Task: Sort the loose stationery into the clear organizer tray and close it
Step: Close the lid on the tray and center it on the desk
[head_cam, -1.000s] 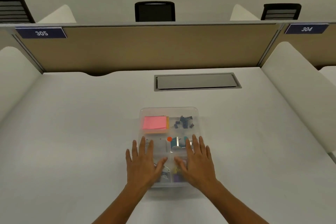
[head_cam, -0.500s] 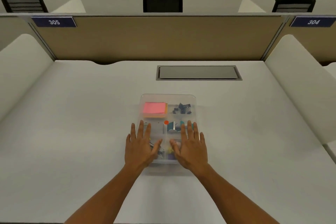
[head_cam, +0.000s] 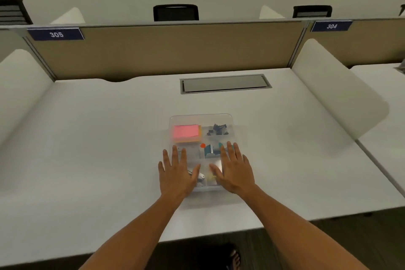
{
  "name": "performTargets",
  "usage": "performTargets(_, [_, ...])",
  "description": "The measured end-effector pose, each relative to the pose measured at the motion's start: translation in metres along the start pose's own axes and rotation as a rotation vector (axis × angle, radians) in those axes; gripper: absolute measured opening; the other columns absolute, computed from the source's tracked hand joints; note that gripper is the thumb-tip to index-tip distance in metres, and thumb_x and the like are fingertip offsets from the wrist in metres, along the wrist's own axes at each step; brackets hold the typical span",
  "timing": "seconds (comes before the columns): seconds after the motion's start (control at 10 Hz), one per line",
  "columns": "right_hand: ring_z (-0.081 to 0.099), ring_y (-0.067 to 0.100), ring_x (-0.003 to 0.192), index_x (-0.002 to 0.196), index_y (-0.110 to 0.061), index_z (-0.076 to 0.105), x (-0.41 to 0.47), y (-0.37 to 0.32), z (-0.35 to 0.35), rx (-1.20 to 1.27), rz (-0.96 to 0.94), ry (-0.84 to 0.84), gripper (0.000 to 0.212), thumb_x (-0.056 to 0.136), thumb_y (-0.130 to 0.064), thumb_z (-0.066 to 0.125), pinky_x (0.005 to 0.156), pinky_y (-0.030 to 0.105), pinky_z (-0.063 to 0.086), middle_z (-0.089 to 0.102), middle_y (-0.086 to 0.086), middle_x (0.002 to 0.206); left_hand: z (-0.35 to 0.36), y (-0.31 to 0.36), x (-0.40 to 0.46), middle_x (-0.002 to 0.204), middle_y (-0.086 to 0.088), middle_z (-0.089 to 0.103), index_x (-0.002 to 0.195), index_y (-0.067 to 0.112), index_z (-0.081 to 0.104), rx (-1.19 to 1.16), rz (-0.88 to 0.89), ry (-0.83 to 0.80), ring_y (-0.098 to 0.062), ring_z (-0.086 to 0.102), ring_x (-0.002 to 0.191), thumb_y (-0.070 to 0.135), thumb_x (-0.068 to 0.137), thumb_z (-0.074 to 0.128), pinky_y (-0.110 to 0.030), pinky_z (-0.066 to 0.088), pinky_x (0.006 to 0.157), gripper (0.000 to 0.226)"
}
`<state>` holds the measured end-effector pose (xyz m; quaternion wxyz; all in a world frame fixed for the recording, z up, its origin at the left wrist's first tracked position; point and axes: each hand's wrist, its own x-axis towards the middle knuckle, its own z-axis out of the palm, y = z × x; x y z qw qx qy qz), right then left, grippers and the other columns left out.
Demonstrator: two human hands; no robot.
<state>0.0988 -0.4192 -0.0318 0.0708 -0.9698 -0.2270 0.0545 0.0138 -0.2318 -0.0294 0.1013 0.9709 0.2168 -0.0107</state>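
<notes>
Hands pressed flat on the closed tray.
The tray (head_cam: pixel 202 119) is set mid-counter (head_cam: pixel 87 138); the left hand (head_cam: pixel 176 173) and right hand (head_cam: pixel 234 171) are laid on its near half, fingers spread, nothing gripped. Pink notes (head_cam: pixel 186 132) are seen inside.

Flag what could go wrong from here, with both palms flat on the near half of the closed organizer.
1. Both hands, left hand and right hand, press only the near half of the clear organizer tray; the far edge by the pink sticky notes and binder clips may not be latched.
2. Uneven pressure could slide the tray on the smooth white desk.
</notes>
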Motion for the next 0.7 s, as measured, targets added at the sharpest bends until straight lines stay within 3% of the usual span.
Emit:
performTargets(0.2, [-0.011,0.029,0.152,0.158,-0.020,-0.006,-0.003,-0.007,-0.019,-0.074,-0.005,-0.117,0.083,0.095,-0.071,0.011,0.122,0.051,0.002,-0.009,0.009,0.166,-0.013,-0.001,0.004,0.163,-0.005,-0.009,0.154,0.026,0.002,0.018,0.044,-0.123,-0.037,-0.011,0.148,0.076,0.087,0.014,-0.057,0.003,0.117,0.085])
performTargets(0.3, [-0.013,0.032,0.152,0.158,-0.022,-0.006,-0.004,-0.011,-0.032,-0.077,-0.027,-0.151,0.081,0.096,-0.070,0.013,0.123,0.052,-0.001,-0.011,0.009,0.166,-0.027,-0.005,0.008,0.163,-0.008,-0.001,0.154,0.021,0.010,-0.073,0.035,-0.152,-0.035,-0.004,0.149,0.074,0.088,0.027,-0.053,0.009,0.117,0.086])
performTargets(0.4, [-0.010,0.032,0.152,0.158,-0.022,-0.002,-0.008,-0.012,-0.041,-0.082,-0.067,-0.145,0.088,0.086,-0.073,-0.001,0.123,0.051,0.001,-0.008,0.008,0.166,-0.038,-0.006,0.008,0.163,-0.010,0.000,0.153,0.019,0.013,-0.180,0.017,-0.138,-0.035,-0.002,0.149,0.072,0.089,0.034,-0.053,0.016,0.117,0.086])
performTargets(0.5, [-0.008,0.032,0.152,0.159,-0.023,-0.002,-0.009,-0.006,-0.050,-0.093,-0.083,-0.139,0.079,0.096,-0.068,0.012,0.123,0.050,0.001,-0.007,0.008,0.166,-0.053,-0.005,0.007,0.163,-0.009,-0.001,0.153,0.020,0.010,-0.176,0.019,-0.099,-0.034,-0.002,0.149,0.073,0.088,0.033,-0.053,0.016,0.116,0.087])
performTargets(0.7, [-0.007,0.032,0.152,0.159,-0.022,-0.003,-0.005,0.001,-0.082,-0.065,-0.043,-0.040,0.081,0.095,-0.070,0.015,0.123,0.049,0.001,-0.005,0.008,0.166,-0.085,0.007,0.017,0.163,-0.010,0.002,0.153,0.018,0.009,-0.103,0.045,0.004,-0.034,0.001,0.149,0.075,0.087,0.027,-0.050,0.016,0.118,0.089])
